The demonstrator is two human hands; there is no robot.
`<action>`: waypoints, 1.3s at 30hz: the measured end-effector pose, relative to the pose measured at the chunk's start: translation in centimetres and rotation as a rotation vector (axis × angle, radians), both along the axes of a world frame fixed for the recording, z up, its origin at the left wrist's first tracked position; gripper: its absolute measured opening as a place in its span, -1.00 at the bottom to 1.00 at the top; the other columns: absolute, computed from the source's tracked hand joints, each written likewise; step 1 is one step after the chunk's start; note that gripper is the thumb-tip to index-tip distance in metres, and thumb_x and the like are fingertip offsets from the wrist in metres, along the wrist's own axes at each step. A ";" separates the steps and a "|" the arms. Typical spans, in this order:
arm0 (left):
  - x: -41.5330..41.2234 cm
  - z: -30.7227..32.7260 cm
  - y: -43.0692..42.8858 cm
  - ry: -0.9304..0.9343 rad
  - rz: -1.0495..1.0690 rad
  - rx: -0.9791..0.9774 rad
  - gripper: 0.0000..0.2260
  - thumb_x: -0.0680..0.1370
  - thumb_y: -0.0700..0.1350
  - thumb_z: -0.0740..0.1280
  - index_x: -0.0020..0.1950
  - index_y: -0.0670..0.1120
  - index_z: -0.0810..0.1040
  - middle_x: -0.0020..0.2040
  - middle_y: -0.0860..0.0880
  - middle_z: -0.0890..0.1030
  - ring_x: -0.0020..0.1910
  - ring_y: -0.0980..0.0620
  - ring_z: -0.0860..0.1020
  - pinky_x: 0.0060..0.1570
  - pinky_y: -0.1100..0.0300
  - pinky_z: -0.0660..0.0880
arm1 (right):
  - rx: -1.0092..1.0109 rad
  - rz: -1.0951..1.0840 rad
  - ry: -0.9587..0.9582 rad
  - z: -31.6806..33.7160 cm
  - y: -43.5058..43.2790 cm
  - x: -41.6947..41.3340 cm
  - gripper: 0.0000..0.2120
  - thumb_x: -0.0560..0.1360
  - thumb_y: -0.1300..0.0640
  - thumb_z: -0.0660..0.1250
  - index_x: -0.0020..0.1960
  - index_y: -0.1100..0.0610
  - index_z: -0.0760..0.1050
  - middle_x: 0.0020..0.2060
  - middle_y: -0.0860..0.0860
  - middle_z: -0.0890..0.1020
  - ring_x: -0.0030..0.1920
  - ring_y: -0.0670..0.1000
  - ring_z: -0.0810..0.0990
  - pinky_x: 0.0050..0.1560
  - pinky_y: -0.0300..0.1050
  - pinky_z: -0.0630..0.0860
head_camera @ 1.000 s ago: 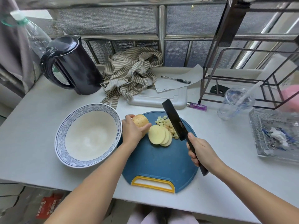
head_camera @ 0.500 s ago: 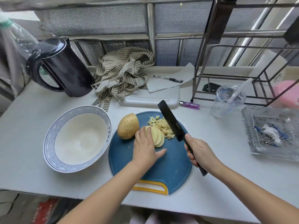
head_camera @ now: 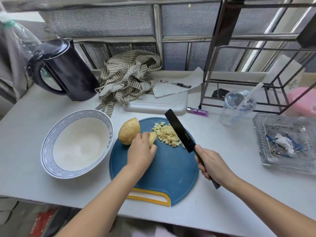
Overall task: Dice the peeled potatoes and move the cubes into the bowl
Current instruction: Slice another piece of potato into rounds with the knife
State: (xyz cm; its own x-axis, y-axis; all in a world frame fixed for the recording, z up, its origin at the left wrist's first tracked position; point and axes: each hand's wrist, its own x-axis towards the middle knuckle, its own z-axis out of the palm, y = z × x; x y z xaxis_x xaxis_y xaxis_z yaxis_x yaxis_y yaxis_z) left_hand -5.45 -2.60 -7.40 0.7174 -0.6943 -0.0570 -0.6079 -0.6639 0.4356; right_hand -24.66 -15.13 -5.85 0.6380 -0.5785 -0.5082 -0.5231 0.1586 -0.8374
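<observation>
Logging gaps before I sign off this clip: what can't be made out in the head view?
Head view:
1. The pale cut potato slices: largely covered by the left hand, count hidden.
2. Lettering on the black knife blade: too small to read.
3. The pink object at far right: cut off by the frame edge.

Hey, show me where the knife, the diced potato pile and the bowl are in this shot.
knife (head_camera: 179, 131): head view, middle of the black blade.
diced potato pile (head_camera: 166, 134): head view, centre of the heap of cubes.
bowl (head_camera: 78, 147): head view, bare white inside of the bowl.
</observation>
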 end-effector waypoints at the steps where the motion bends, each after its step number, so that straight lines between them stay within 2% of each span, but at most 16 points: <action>1: 0.3 0.2 0.2 -0.013 0.003 -0.005 -0.66 0.54 -0.15 0.26 0.32 -0.14 0.42 0.16 -0.14 0.46 0.10 -0.14 0.47 -0.07 0.10 0.36 | -0.004 0.011 0.005 0.0 -0.1 0.0 -0.54 0.63 -0.16 0.11 -0.28 0.14 0.36 -0.48 0.05 0.35 -0.51 0.01 0.27 -0.51 -0.17 0.25; 3: 0.9 0.5 0.6 0.024 0.044 -0.049 -0.72 0.55 -0.20 0.24 0.26 -0.17 0.47 0.13 -0.15 0.51 0.06 -0.14 0.49 -0.08 0.09 0.36 | -0.016 0.037 0.012 0.2 -0.1 -0.1 -0.54 0.63 -0.16 0.11 -0.27 0.15 0.36 -0.47 0.06 0.35 -0.51 0.01 0.27 -0.52 -0.18 0.26; 6: 1.6 0.7 1.3 0.254 0.230 -0.154 -0.75 0.54 -0.24 0.25 0.22 -0.18 0.48 0.09 -0.09 0.55 0.01 -0.04 0.48 -0.06 0.17 0.37 | -0.032 0.070 0.002 0.5 -0.2 -0.1 -0.55 0.64 -0.15 0.10 -0.26 0.16 0.35 -0.43 0.12 0.33 -0.50 0.02 0.24 -0.53 -0.19 0.26; 8: 1.0 0.4 2.0 0.464 0.372 -0.198 -0.73 0.55 -0.23 0.28 0.24 -0.13 0.40 0.15 -0.08 0.53 0.10 -0.05 0.49 0.06 0.11 0.44 | -0.036 0.096 0.012 0.5 -0.3 -0.2 -0.55 0.65 -0.14 0.10 -0.25 0.17 0.35 -0.44 0.10 0.33 -0.51 0.01 0.25 -0.53 -0.20 0.25; 10: -0.2 -0.2 3.0 0.545 0.398 -0.169 -0.65 0.56 -0.21 0.28 0.32 -0.11 0.31 0.25 -0.09 0.48 0.16 -0.09 0.50 0.13 0.06 0.48 | -0.045 0.142 0.032 0.3 -0.2 -0.2 -0.55 0.65 -0.14 0.09 -0.27 0.16 0.34 -0.47 0.07 0.35 -0.52 0.01 0.27 -0.52 -0.18 0.26; 12: -0.8 -0.7 3.7 0.519 0.312 -0.067 -0.58 0.58 -0.16 0.28 0.40 -0.10 0.24 0.28 -0.09 0.45 0.15 -0.10 0.51 0.07 0.10 0.51 | -0.073 0.196 0.052 0.1 0.0 -0.6 -0.55 0.65 -0.13 0.09 -0.29 0.14 0.31 -0.48 0.05 0.34 -0.53 0.02 0.27 -0.49 -0.17 0.27; 14: -0.5 -0.4 4.2 0.372 0.178 0.109 -0.55 0.57 -0.06 0.31 0.41 -0.09 0.25 0.29 -0.11 0.46 0.19 -0.11 0.49 0.12 0.08 0.47 | -0.097 0.238 0.065 -0.3 0.4 -0.9 -0.55 0.65 -0.12 0.08 -0.30 0.14 0.29 -0.49 0.03 0.33 -0.53 0.01 0.26 -0.46 -0.17 0.27; 16: -0.1 0.0 4.5 0.222 0.074 0.237 -0.40 0.51 0.08 0.38 0.45 -0.04 0.22 0.33 -0.10 0.38 0.27 -0.11 0.41 0.19 0.07 0.38 | -0.107 0.261 0.071 -0.6 0.9 -1.3 -0.55 0.65 -0.12 0.09 -0.30 0.14 0.28 -0.49 0.00 0.32 -0.53 -0.02 0.25 -0.46 -0.21 0.26; 18: -0.2 0.2 4.3 0.175 -0.019 0.273 -0.21 0.41 0.19 0.44 0.51 0.02 0.14 0.37 -0.07 0.27 0.33 -0.11 0.33 0.26 0.05 0.36 | -0.125 0.274 0.085 -0.8 1.2 -1.6 -0.55 0.66 -0.11 0.09 -0.30 0.14 0.29 -0.50 -0.03 0.33 -0.53 -0.05 0.25 -0.47 -0.24 0.26; 20: -0.6 0.1 3.8 0.133 -0.090 0.308 -0.13 0.37 0.23 0.46 0.54 0.06 0.09 0.37 -0.06 0.23 0.32 -0.10 0.29 0.26 0.05 0.36 | -0.133 0.274 0.095 -1.0 1.5 -1.7 -0.55 0.66 -0.11 0.09 -0.30 0.14 0.30 -0.51 -0.04 0.33 -0.54 -0.06 0.25 -0.47 -0.25 0.26; 23: -1.3 -0.2 2.8 0.054 -0.112 0.378 -0.19 0.41 0.19 0.43 0.53 0.05 0.10 0.34 -0.09 0.27 0.29 -0.12 0.28 0.22 0.06 0.38 | -0.136 0.282 0.114 -1.3 1.7 -1.8 -0.55 0.65 -0.13 0.09 -0.29 0.14 0.30 -0.49 -0.02 0.33 -0.52 -0.06 0.26 -0.47 -0.25 0.27; 29: -2.3 0.3 1.3 0.041 -0.062 0.494 -0.31 0.45 0.11 0.41 0.48 -0.03 0.18 0.31 -0.17 0.28 0.26 -0.20 0.33 0.14 0.05 0.44 | -0.192 0.316 0.155 -0.9 1.6 -1.6 -0.55 0.66 -0.13 0.08 -0.29 0.13 0.31 -0.50 -0.06 0.35 -0.55 -0.13 0.28 -0.45 -0.30 0.28; 33: -1.7 0.8 1.0 0.123 -0.044 0.509 -0.21 0.39 0.14 0.49 0.48 -0.05 0.17 0.32 -0.17 0.26 0.27 -0.20 0.36 0.16 0.03 0.44 | -0.219 0.359 0.186 -0.7 1.9 -1.5 -0.54 0.66 -0.14 0.07 -0.30 0.12 0.30 -0.51 -0.08 0.36 -0.57 -0.14 0.28 -0.39 -0.24 0.29; 36: -0.6 1.5 1.6 0.239 -0.102 0.490 -0.08 0.32 0.01 0.58 0.52 -0.03 0.12 0.35 -0.16 0.24 0.25 -0.20 0.44 0.21 0.04 0.45 | -0.234 0.383 0.198 -0.7 2.2 -1.6 -0.54 0.66 -0.15 0.06 -0.30 0.12 0.29 -0.46 -0.05 0.37 -0.50 -0.10 0.29 -0.31 -0.18 0.31; 39: -0.8 1.2 2.4 0.239 -0.100 0.384 -0.17 0.34 -0.03 0.58 0.49 -0.06 0.21 0.32 -0.13 0.29 0.17 -0.14 0.51 0.15 0.13 0.42 | -0.260 0.416 0.203 -0.9 2.4 -1.4 -0.54 0.65 -0.16 0.05 -0.28 0.14 0.28 -0.41 0.00 0.39 -0.40 -0.03 0.32 -0.24 -0.10 0.32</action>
State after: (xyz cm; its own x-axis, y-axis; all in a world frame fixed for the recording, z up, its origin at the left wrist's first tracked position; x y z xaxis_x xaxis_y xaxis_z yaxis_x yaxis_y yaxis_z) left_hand -6.28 -0.16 -6.16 0.5833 -0.6557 -0.4794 -0.5895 -0.7478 0.3054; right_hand -26.05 -12.73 -6.71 0.7444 -0.4205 -0.5187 -0.6531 -0.2968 -0.6967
